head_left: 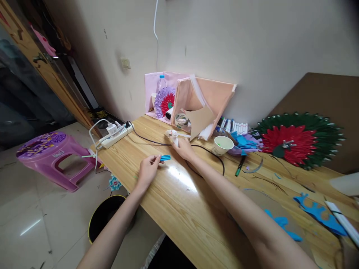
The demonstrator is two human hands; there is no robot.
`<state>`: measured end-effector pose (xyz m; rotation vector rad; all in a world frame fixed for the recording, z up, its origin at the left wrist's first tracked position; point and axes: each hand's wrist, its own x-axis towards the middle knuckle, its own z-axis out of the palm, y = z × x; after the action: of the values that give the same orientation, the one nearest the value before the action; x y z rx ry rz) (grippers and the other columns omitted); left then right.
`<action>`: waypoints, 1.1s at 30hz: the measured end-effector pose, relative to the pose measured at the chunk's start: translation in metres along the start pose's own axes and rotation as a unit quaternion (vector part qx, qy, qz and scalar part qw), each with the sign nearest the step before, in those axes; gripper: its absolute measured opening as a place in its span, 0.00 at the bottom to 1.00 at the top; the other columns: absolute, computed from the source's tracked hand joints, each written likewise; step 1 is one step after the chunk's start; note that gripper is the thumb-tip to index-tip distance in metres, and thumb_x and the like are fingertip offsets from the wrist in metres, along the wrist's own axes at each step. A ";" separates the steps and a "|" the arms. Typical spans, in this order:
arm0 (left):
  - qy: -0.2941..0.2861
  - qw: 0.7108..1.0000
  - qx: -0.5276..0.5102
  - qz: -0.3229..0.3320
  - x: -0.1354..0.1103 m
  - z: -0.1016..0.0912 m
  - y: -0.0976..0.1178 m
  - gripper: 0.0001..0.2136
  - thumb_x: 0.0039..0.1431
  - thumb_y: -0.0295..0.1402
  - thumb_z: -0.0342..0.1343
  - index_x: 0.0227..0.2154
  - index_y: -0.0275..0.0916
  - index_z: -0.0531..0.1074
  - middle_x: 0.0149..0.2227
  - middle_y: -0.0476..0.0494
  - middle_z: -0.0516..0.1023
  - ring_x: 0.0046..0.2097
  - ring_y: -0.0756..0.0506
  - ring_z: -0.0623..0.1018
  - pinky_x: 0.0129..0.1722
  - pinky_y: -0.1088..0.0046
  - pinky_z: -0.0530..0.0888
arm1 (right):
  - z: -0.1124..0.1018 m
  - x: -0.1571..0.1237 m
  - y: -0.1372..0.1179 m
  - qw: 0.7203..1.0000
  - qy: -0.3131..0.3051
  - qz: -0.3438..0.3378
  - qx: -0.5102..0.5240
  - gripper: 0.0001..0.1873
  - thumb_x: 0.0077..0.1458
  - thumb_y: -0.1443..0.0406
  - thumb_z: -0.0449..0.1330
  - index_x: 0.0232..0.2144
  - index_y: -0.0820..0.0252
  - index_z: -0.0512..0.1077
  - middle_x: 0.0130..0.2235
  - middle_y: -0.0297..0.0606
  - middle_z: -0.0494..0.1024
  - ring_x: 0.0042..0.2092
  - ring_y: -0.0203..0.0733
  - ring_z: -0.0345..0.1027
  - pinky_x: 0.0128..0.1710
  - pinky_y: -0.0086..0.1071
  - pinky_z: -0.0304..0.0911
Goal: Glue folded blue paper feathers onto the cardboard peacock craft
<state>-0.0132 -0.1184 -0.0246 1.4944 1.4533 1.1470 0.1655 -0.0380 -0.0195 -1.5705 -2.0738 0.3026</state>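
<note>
My left hand [148, 170] is closed near the table's left edge, pinching a small blue strip piece [165, 158] between thumb and fingers. Farther forward and to the right, my right hand [183, 147] is wrapped around a white glue gun [172, 134], whose lower part is hidden by the fingers. A black cord [151, 140] runs across the wooden table [168, 209] by that hand. Just beyond it, a cut piece of brown cardboard [202, 118] leans against a peach-coloured box [221, 91].
A white power strip [116, 136] lies at the table's left end. Right of my right hand stand a paper cup [223, 145], markers [238, 128] and a red-green feathered fan [297, 138]. Blue cut-outs [319, 213] lie at right. Below are a bin [108, 216] and pink stool [56, 160].
</note>
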 end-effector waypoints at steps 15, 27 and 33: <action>-0.260 0.961 -0.089 0.031 -0.042 0.128 0.096 0.16 0.55 0.42 0.51 0.21 0.35 0.73 0.25 0.43 0.79 0.31 0.46 0.75 0.32 0.73 0.68 | -0.175 -0.222 0.051 0.982 0.118 0.108 0.106 0.09 0.57 0.61 0.54 0.38 0.59 0.69 0.36 0.39 0.75 0.38 0.42 0.69 0.38 0.36 0.64; -0.370 0.926 -0.060 0.040 -0.097 0.215 0.108 0.17 0.54 0.43 0.51 0.19 0.36 0.73 0.24 0.45 0.78 0.29 0.47 0.74 0.30 0.74 0.67 | -0.169 -0.316 0.067 0.950 0.258 0.152 0.085 0.04 0.55 0.64 0.57 0.33 0.57 0.71 0.33 0.38 0.75 0.37 0.41 0.69 0.38 0.36 0.66; -0.382 0.922 -0.067 0.026 -0.103 0.212 0.102 0.17 0.55 0.43 0.51 0.19 0.37 0.74 0.23 0.47 0.78 0.28 0.48 0.73 0.30 0.75 0.66 | -0.164 -0.316 0.068 0.963 0.231 0.126 0.058 0.05 0.55 0.64 0.57 0.35 0.56 0.71 0.34 0.39 0.75 0.37 0.42 0.68 0.37 0.36 0.65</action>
<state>0.2250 -0.2137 -0.0080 1.6272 0.7815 0.5541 0.3695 -0.3371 0.0023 -1.6495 -1.4805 0.1253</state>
